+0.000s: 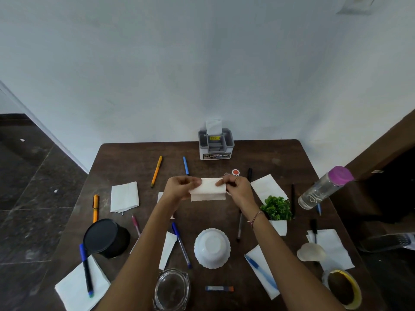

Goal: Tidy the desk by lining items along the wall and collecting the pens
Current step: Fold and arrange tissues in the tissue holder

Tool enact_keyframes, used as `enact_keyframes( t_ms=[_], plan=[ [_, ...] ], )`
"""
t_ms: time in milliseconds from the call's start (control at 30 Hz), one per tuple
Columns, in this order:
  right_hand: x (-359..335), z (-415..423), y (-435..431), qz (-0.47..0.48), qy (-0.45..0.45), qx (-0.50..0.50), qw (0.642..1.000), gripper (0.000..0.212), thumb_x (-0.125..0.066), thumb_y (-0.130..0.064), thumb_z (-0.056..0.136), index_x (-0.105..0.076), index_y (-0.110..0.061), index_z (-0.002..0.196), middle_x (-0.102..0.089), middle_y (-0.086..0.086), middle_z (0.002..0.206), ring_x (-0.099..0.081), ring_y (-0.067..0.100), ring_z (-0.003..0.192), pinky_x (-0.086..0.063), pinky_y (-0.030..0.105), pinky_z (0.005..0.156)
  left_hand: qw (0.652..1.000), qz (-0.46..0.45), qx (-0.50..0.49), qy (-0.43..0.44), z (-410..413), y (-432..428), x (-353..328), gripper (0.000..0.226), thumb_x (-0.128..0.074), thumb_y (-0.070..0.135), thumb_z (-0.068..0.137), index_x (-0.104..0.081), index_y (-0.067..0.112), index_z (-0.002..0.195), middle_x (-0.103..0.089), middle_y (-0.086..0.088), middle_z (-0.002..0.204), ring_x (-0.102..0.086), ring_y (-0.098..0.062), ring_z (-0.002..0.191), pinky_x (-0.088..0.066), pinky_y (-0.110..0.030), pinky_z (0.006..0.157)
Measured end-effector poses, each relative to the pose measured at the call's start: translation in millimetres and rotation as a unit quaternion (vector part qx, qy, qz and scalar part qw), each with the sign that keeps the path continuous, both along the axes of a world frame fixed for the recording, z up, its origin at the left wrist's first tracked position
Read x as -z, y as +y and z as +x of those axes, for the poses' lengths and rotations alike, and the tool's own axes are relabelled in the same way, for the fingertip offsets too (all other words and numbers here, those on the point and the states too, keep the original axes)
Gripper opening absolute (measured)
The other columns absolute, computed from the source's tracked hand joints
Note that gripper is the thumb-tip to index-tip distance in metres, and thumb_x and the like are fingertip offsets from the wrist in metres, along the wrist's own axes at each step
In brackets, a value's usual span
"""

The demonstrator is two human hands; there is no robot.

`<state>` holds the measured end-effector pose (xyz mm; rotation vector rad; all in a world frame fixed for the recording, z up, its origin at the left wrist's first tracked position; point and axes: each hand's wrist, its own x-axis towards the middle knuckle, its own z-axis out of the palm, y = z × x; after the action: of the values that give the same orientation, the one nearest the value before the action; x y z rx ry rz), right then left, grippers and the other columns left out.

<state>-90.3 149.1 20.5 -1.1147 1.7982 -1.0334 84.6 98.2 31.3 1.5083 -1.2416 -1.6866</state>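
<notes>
Folded white napkin [207, 190] pinched at left edge by left hand [179, 187], fingers curled on it. Right edge pinched by right hand [238, 188], thumb and forefinger closed on it. Napkin held over dark desk [134, 158], stretched between both sets of fingers. Blue pen [186, 165] seen just beyond left fingers, orange pen [156, 171] further left. Black pen [249, 173] seen just beyond right fingers. Grey organizer [216, 144] set against wall [202, 75], well beyond fingers.

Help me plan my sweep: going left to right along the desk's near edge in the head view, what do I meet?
Blue marker, glass dish, small blue-and-orange stick, light-blue pen, tape roll.
</notes>
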Motion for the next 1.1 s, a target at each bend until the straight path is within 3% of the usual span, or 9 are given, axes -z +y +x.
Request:
enact_keyframes(
  t_ms=[100,200,233,300,367,567,700,933,1100],
  plan=[
    [-4.4,0.8,-7.3,0.001,-0.046,0.005,0.999,0.028,-0.043,-0.003,0.095,-0.066,-0.018,0.091,-0.06,0.004,0.115,-0.055,0.02,0.106,-0.052,0.035,0.091,0.999,-0.048,0.003,-0.015,-2.1,-3.3,1.7,0.013,-0.071,0.005,0.079,-0.072,0.017,0.082,-0.065,-0.003,0.09,-0.06,-0.024,0.091,-0.054,-0.036,0.076],
    [-11.0,5.3,-16.7,0.053,-0.187,0.054,0.979,0.009,-0.047,-0.025,0.096,-0.053,-0.028,0.103,-0.054,0.006,0.123,-0.056,0.024,0.109,-0.052,0.045,0.092,0.997,-0.07,-0.02,-0.015,-6.6,-6.2,2.6,0.013,-0.072,0.003,0.078,-0.072,0.016,0.081,-0.067,-0.008,0.096,-0.063,-0.028,0.096,-0.054,-0.042,0.086],
    [-13.2,6.2,-20.0,0.073,-0.19,0.049,0.978,0.021,-0.053,-0.033,0.093,-0.048,-0.028,0.112,-0.051,0.004,0.124,-0.054,0.024,0.111,-0.051,0.045,0.094,0.996,-0.077,-0.032,-0.009,-8.3,-6.9,2.1,0.013,-0.072,0.003,0.078,-0.071,0.016,0.08,-0.067,-0.009,0.097,-0.063,-0.029,0.098,-0.054,-0.043,0.087],
    [-16.2,6.6,-25.4,0.099,-0.124,0.02,0.987,0.051,-0.065,-0.034,0.084,-0.039,-0.023,0.127,-0.047,0.0,0.123,-0.051,0.022,0.116,-0.047,0.045,0.099,0.995,-0.088,-0.056,0.001,-12.8,-8.0,0.5,0.014,-0.072,0.002,0.078,-0.07,0.016,0.078,-0.067,-0.009,0.098,-0.063,-0.028,0.099,-0.055,-0.043,0.087],
    [-20.5,6.0,-28.9,0.085,-0.062,0.012,0.994,0.061,-0.073,-0.022,0.08,-0.039,-0.017,0.13,-0.051,0.003,0.129,-0.051,0.023,0.12,-0.046,0.044,0.101,0.992,-0.105,-0.076,-0.005,-16.3,-9.9,0.3,0.015,-0.072,0.002,0.078,-0.069,0.017,0.079,-0.066,-0.007,0.099,-0.063,-0.026,0.1,-0.055,-0.041,0.086],
    [-44.2,-5.1,-45.2,-0.032,0.075,-0.04,0.996,0.043,-0.068,-0.004,0.081,-0.05,-0.008,0.12,-0.058,0.01,0.129,-0.055,0.024,0.118,-0.048,0.025,0.087,0.937,-0.287,0.032,-0.195,-24.2,-28.9,-12.0,0.037,-0.068,0.006,0.08,-0.066,0.013,0.116,-0.06,-0.006,0.12,-0.056,-0.016,0.107,-0.046,-0.019,0.08],
    [-53.3,-14.7,-67.1,-0.063,0.126,-0.114,0.983,0.039,-0.07,-0.003,0.079,-0.054,-0.011,0.114,-0.061,0.008,0.124,-0.057,0.023,0.117,-0.048,0.028,0.091,0.89,-0.341,0.113,-0.281,-37.9,-53.8,-25.6,0.027,-0.069,0.018,0.082,-0.071,0.01,0.108,-0.065,-0.009,0.11,-0.059,-0.022,0.098,-0.047,-0.032,0.078],
    [-51.9,-39.8,-102.4,-0.045,0.088,-0.096,0.991,0.071,-0.083,-0.019,0.067,-0.05,-0.009,0.13,-0.058,0.007,0.127,-0.057,0.021,0.113,-0.046,0.028,0.095,0.911,-0.327,0.033,-0.248,-57.0,-89.8,-28.0,0.02,-0.073,0.021,0.08,-0.074,0.008,0.095,-0.072,-0.005,0.091,-0.062,-0.013,0.079,-0.051,-0.029,0.078],
    [-33.0,-51.9,-133.1,0.002,0.125,-0.091,0.988,0.06,-0.082,-0.026,0.068,-0.059,-0.006,0.12,-0.065,0.01,0.117,-0.06,0.019,0.098,-0.045,0.022,0.081,0.93,-0.29,0.018,-0.226,-75.8,-113.6,-23.3,0.021,-0.075,0.02,0.078,-0.074,0.005,0.092,-0.073,-0.008,0.088,-0.061,-0.013,0.074,-0.05,-0.028,0.077]
  ],
)
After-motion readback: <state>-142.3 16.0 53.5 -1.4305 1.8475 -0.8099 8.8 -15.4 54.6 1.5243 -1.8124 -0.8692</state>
